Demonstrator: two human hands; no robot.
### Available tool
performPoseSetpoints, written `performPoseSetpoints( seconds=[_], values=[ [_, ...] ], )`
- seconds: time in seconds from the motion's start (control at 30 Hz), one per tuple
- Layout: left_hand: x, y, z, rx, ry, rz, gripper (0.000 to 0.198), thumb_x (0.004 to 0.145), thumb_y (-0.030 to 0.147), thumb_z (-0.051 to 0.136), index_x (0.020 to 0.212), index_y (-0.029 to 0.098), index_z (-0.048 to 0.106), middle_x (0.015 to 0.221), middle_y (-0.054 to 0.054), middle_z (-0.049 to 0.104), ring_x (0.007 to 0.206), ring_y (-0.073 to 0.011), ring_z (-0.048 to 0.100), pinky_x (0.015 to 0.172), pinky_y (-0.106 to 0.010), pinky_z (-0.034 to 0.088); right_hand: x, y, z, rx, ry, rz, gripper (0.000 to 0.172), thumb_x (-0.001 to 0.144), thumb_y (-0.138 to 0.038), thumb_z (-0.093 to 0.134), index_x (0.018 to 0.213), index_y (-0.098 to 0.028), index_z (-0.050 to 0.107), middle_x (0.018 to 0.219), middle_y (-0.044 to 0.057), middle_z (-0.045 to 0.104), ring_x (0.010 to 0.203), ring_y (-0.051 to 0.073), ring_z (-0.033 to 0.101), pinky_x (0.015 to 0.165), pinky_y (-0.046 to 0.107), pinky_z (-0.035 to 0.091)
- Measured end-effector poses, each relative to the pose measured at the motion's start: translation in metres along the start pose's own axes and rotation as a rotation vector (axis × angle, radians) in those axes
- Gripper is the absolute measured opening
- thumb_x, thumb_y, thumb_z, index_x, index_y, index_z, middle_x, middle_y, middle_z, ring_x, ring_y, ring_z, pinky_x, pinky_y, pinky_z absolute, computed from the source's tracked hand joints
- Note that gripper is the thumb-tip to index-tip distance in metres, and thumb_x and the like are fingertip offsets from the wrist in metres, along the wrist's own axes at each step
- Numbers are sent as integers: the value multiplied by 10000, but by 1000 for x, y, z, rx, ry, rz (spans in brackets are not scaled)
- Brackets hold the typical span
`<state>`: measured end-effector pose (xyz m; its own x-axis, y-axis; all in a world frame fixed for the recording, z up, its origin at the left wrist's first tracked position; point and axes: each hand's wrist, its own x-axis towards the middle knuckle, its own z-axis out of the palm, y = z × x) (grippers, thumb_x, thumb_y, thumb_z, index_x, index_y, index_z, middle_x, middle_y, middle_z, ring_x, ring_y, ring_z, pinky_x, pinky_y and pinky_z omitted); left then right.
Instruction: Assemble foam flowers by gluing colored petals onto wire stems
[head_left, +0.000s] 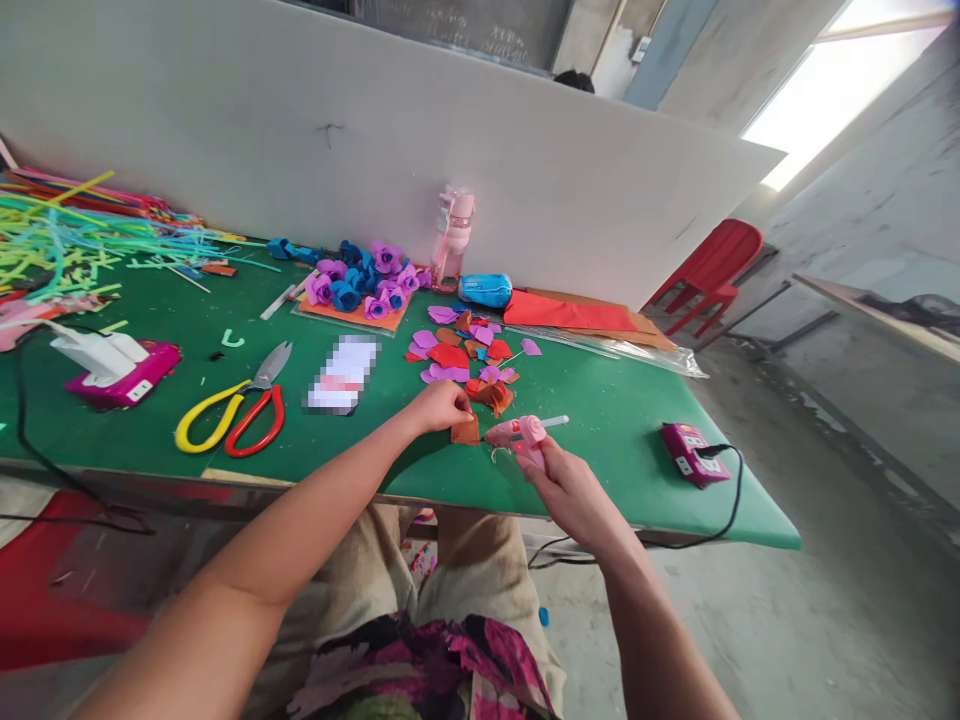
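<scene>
My right hand (559,482) is wrapped round the handle of a pink hot glue gun (521,432). A white glue stick (556,421) pokes out of the gun's back end, and its nozzle points left. Close to that nozzle, my left hand (441,407) pinches the upper edge of a small brown piece (465,431), felt or paper, against the green table. Just beyond both hands lies a loose pile of purple, red, brown and blue petals (450,356). Whether nozzle and brown piece touch, I cannot tell.
Yellow-and-red-handled scissors (255,400) and a phone (343,374) lie left. Behind are finished flowers (364,278), a pink bottle (453,238), a blue pouch (485,290) and red sheets (570,312). Magenta power blocks (694,455) with cords sit at both sides; a grey board (390,130) stands behind.
</scene>
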<state>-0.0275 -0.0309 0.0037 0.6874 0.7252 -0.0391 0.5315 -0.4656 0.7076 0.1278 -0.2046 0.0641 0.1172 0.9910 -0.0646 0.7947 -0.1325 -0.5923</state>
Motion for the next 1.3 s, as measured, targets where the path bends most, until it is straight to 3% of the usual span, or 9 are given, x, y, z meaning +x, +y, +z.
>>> performPoseSetpoints(
  seconds=[0.2, 0.53, 1.0, 1.3],
  values=[
    [-1, 0, 0, 16, 4, -2, 161, 658, 269, 614, 664, 134, 702, 644, -37, 677, 610, -148, 570, 517, -234, 313, -1, -4, 0, 36, 3, -2, 308, 884, -398, 387, 1026, -194, 570, 843, 64, 675, 741, 211, 616, 620, 268, 404],
    [0, 1, 0, 23, 5, 12, 166, 654, 263, 614, 676, 127, 707, 656, -41, 683, 612, -147, 567, 514, -233, 306, 4, -5, 12, 11, -34, -27, 308, 899, -350, 378, 1084, -165, 541, 949, 104, 669, 888, 232, 612, 737, 294, 416],
    [1, 0, 0, 24, -1, -4, 176, 663, 267, 621, 686, 117, 709, 668, -50, 687, 616, -151, 573, 523, -239, 313, 4, -2, 8, -27, -20, 1, 315, 893, -351, 386, 1087, -163, 549, 951, 104, 673, 844, 226, 613, 686, 275, 402],
    [-1, 0, -1, 21, 4, -16, 150, 664, 257, 619, 675, 136, 707, 671, -43, 689, 637, -158, 588, 537, -234, 340, 0, -4, 0, -39, -3, 23, 307, 889, -377, 379, 1041, -184, 563, 828, 67, 675, 712, 212, 600, 600, 269, 385]
  ],
)
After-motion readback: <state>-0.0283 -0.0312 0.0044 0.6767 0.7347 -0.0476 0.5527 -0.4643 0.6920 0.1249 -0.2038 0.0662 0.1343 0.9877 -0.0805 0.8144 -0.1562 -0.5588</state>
